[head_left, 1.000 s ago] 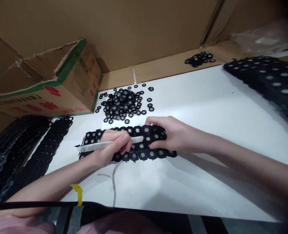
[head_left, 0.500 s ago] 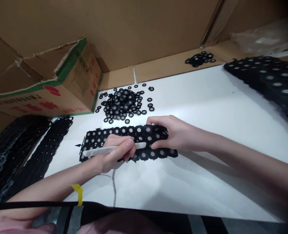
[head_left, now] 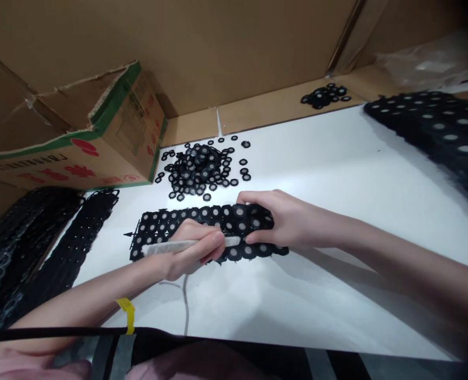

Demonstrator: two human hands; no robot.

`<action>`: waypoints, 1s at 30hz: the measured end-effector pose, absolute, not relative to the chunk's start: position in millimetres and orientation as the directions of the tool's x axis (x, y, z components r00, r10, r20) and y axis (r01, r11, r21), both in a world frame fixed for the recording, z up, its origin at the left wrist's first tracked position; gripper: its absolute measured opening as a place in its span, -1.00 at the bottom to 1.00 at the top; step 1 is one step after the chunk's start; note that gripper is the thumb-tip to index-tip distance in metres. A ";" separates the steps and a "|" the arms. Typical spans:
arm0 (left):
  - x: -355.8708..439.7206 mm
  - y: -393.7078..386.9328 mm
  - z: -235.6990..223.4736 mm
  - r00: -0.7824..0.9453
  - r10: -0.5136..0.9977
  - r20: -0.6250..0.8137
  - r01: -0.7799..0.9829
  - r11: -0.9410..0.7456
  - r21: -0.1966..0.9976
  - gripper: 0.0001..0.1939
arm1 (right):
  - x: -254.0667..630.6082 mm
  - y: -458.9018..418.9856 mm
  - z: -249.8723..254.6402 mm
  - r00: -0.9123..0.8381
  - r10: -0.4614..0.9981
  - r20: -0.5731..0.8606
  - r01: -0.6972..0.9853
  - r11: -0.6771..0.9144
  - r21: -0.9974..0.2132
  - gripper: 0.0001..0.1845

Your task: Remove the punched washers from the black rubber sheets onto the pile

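A black moulded sheet of small rings with pale centres [head_left: 166, 224] lies on the white table [head_left: 336, 174] in front of me. My left hand [head_left: 190, 250] is closed round a white stick-like tool [head_left: 158, 248], held flat across the sheet's near edge with its tip pointing right. My right hand [head_left: 277, 219] is closed on the sheet's right end, fingers curled over the top and thumb underneath near the tool's tip.
A pile of loose black rings [head_left: 200, 169] lies behind the sheet. A green-edged cardboard box [head_left: 99, 137] stands at the left, with stacked black sheets [head_left: 39, 243] before it. More ring sheets [head_left: 443, 132] lie far right, and a small ring heap [head_left: 324, 96] sits on the cardboard ledge.
My left hand and the white tool have slid rightward and toward me along the sheet. The right hand has kept its hold on the sheet's right end.
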State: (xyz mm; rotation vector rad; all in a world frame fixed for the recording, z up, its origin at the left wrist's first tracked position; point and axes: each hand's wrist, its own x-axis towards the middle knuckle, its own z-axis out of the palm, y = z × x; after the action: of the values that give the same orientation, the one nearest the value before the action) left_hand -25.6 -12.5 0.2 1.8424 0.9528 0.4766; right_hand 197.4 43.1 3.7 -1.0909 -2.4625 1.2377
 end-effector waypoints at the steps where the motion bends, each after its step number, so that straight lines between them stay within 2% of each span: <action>1: -25.6 -13.6 -1.4 0.605 0.794 -0.051 0.393 -0.243 0.887 -0.51 | 198.1 42.7 3.9 -0.724 0.671 -0.162 0.528 0.386 -0.756 -0.69; 3: -25.0 -16.0 -4.6 0.578 0.815 0.023 0.373 -0.289 0.881 -0.51 | 199.4 42.1 4.0 -0.737 0.653 -0.175 0.515 0.375 -0.771 -0.67; 7: -23.8 -19.0 -8.3 0.543 0.827 0.147 0.341 -0.377 0.862 -0.50 | 199.4 41.4 2.9 -0.726 0.658 -0.197 0.523 0.344 -0.780 -0.50; 9: -23.9 -19.6 -8.6 0.533 0.828 0.176 0.324 -0.392 0.861 -0.49 | 198.2 40.8 2.4 -0.718 0.664 -0.208 0.542 0.347 -0.766 -0.50; 16: -26.7 -24.0 -9.5 0.516 0.835 0.193 0.092 -0.278 0.956 -0.50 | 197.2 39.6 4.2 -0.735 0.652 -0.188 0.518 0.360 -0.776 -0.58; 22: -23.7 -26.9 -5.8 0.599 0.796 0.089 0.215 -0.266 0.940 -0.51 | 198.7 40.5 4.8 -0.728 0.658 -0.192 0.528 0.359 -0.770 -0.57; 30: -23.7 -26.9 -6.1 0.604 0.792 0.085 0.226 -0.273 0.935 -0.51 | 200.6 42.5 5.0 -0.751 0.627 -0.205 0.516 0.364 -0.776 -0.58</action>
State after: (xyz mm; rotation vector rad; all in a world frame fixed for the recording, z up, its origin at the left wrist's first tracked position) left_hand -23.7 -26.9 -6.1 1.8044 0.8273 0.6896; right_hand 200.6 42.5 5.0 -1.0484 -2.4887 1.3430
